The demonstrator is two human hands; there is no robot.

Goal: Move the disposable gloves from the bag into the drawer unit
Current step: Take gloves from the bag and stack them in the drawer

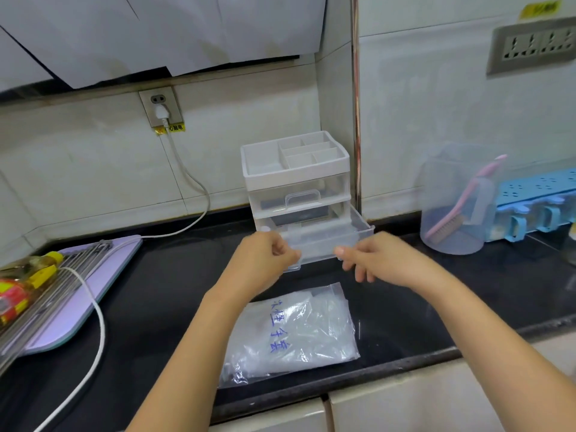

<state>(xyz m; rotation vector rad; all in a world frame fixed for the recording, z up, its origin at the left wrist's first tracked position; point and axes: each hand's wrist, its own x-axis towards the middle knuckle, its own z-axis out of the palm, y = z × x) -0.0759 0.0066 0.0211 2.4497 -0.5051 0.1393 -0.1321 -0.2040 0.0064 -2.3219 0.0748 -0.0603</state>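
A clear plastic drawer unit (296,179) with a white divided top tray stands against the back wall on a black counter. Its bottom drawer (324,241) is pulled out toward me. My left hand (265,254) grips the drawer's front left corner, and my right hand (371,257) pinches its front edge on the right. A clear zip bag (293,332) with blue writing lies flat on the counter below my hands, holding crumpled transparent disposable gloves. The drawer looks empty of gloves.
A purple board (103,275) with a metal rack and a yellow-capped bottle (28,275) sits at left, crossed by a white power cord (96,313). A clear jug holding a pink brush (455,201) and a blue rack (536,201) stand at right.
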